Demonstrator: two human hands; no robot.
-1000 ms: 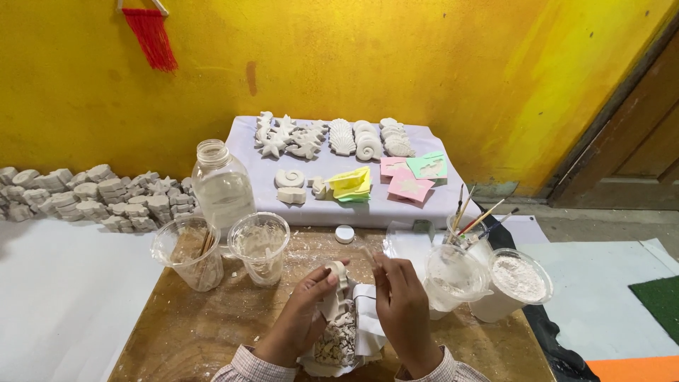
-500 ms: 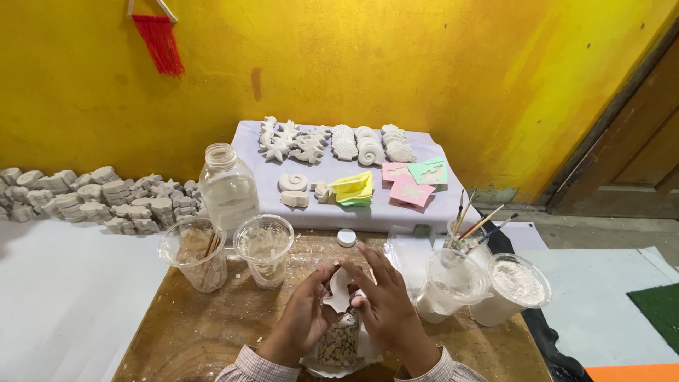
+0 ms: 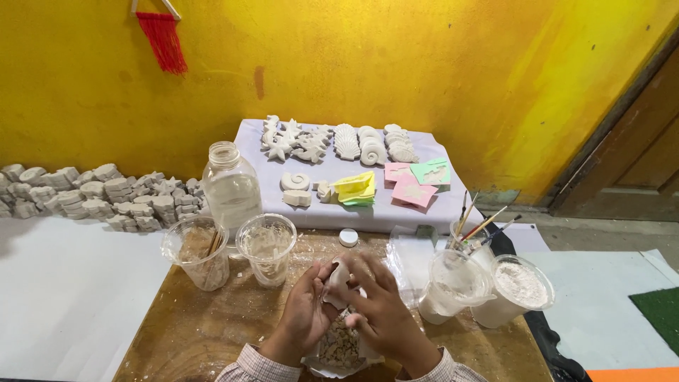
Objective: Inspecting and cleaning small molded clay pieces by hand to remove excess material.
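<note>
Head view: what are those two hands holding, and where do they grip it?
Left hand and right hand clasp a small white piece by its sides, fingers wrapped around.

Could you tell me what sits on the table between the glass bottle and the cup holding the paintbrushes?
In the head view, a small white cap lies on the tabletop between the bottle and the brush cup, just beyond the hands.

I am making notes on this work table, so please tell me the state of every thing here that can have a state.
Left hand: closed on the white plaster piece.
Right hand: closed on the same piece.
Glass jar: upright, lid off.
White cap: lying loose on the table.
Two clear cups at left: upright, uncovered.
Powder cup: upright, open, holding white powder.
Brush cup: upright, brushes standing in it.
</note>
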